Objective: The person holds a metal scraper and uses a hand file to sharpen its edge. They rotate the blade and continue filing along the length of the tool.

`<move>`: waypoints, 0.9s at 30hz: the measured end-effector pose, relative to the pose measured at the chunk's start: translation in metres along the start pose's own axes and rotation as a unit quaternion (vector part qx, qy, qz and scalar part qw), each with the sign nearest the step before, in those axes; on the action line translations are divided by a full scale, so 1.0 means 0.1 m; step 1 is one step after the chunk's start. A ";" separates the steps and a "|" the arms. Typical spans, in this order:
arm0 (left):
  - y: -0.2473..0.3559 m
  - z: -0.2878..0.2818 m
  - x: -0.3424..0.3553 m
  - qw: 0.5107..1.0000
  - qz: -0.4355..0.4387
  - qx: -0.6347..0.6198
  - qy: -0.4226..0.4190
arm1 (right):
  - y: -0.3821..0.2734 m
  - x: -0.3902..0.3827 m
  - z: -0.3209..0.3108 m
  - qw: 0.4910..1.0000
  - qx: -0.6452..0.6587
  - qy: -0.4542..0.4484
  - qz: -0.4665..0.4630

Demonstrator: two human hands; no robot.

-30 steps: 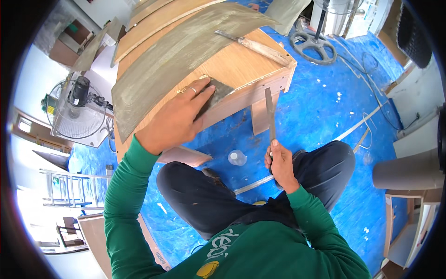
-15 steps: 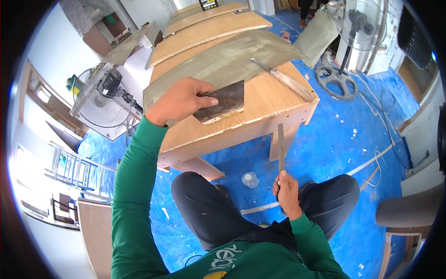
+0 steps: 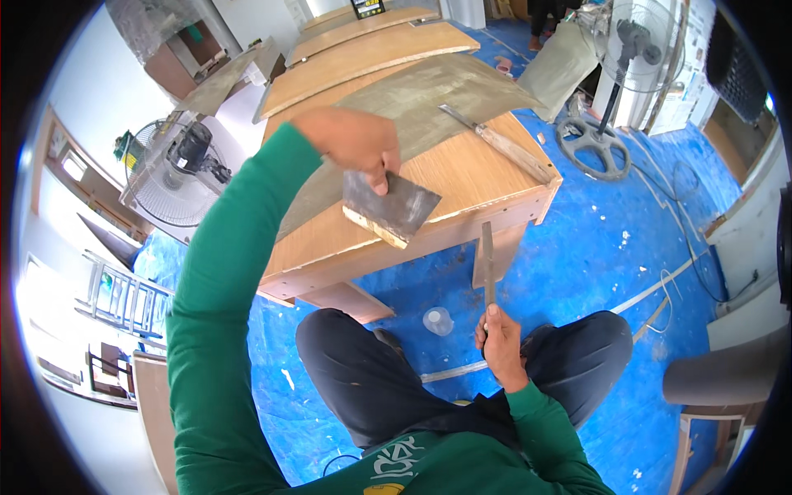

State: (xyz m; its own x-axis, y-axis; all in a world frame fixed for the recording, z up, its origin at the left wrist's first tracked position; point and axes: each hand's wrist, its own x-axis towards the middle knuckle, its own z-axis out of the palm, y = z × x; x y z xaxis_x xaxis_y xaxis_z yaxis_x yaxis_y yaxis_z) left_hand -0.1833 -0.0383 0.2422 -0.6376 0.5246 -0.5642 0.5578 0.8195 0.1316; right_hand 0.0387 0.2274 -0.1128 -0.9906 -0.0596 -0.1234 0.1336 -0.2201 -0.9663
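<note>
My left hand [image 3: 355, 144], fingers pointing down, pinches a small dark rectangular plate [image 3: 396, 206] by its upper edge. The plate tilts over the front edge of the wooden bench [image 3: 346, 243], its lower edge pale and crusted. Lower to the right, my right hand [image 3: 505, 342] is closed around the bottom end of a narrow flat file [image 3: 488, 264]. The file stands nearly upright in front of the bench, apart from the plate. On the bench top lies a chisel [image 3: 507, 150] with a worn wooden handle, touched by neither hand.
A thin grey-green sheet [image 3: 445, 87] covers part of the bench, with wooden panels [image 3: 363, 62] behind. Fans stand left [image 3: 194, 157] and right [image 3: 635, 45]. A translucent cup [image 3: 438, 321] sits on the blue floor sheet [image 3: 594, 247] between my legs. A ladder [image 3: 124, 299] is at left.
My left hand has turned over from above, swinging the plate so its crusted edge slopes down to the right. The right hand and file have stayed nearly still.
</note>
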 end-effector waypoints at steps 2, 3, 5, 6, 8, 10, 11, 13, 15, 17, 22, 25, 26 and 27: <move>0.22 -0.11 0.27 0.995 -0.018 0.090 -0.047 | 0.01 -0.01 0.00 1.000 -0.009 -0.002 -0.003; 0.37 -0.13 0.38 0.990 -0.020 0.130 -0.045 | 0.00 -0.01 0.01 1.000 -0.004 0.002 -0.004; 0.67 -0.17 0.54 0.981 -0.058 0.170 -0.076 | -0.06 -0.01 0.02 1.000 0.007 0.009 -0.002; 0.63 -0.06 0.61 0.982 -0.029 0.186 -0.015 | -0.07 -0.02 0.01 1.000 0.013 0.014 0.001; 0.42 0.24 0.73 0.971 0.028 0.214 0.098 | -0.07 -0.01 -0.03 1.000 0.019 0.019 0.004; 0.37 0.43 0.52 0.969 -0.004 0.152 0.195 | -0.07 -0.01 -0.03 0.999 0.032 0.026 0.018; 0.40 0.55 0.43 0.963 -0.021 0.121 0.240 | -0.08 -0.01 -0.05 0.998 0.040 0.032 0.030; 0.62 0.84 0.12 0.960 -0.091 0.036 0.264 | -0.07 0.00 -0.08 0.996 0.081 0.023 0.038; 0.72 1.19 0.02 0.944 -0.123 0.013 0.306 | -0.09 0.00 -0.07 0.995 0.080 0.027 0.048; 0.65 1.64 0.09 0.921 -0.130 0.047 0.364 | -0.12 -0.01 -0.05 0.994 0.091 0.013 0.062; 0.35 1.66 0.02 0.935 -0.010 0.151 0.322 | -0.11 0.02 -0.04 0.991 0.128 -0.021 0.028; 0.19 1.48 -0.03 0.944 0.073 0.131 0.295 | -0.19 0.15 0.03 0.995 0.076 -0.051 0.030; 0.17 1.47 -0.05 0.948 0.088 0.111 0.285 | -0.22 0.17 0.07 0.995 0.069 -0.062 0.030; 0.16 1.45 -0.05 0.952 0.086 0.098 0.278 | -0.27 0.21 0.11 0.995 0.062 -0.072 0.026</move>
State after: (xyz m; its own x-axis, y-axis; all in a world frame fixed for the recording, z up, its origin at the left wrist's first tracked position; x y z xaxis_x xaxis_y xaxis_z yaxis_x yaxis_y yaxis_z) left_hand -0.0941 -0.0617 0.1293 -0.6796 0.7333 -0.0219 0.7335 0.6797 -0.0021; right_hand 0.0148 0.2211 -0.0865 -0.9689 -0.2105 -0.1299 0.1956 -0.3306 -0.9233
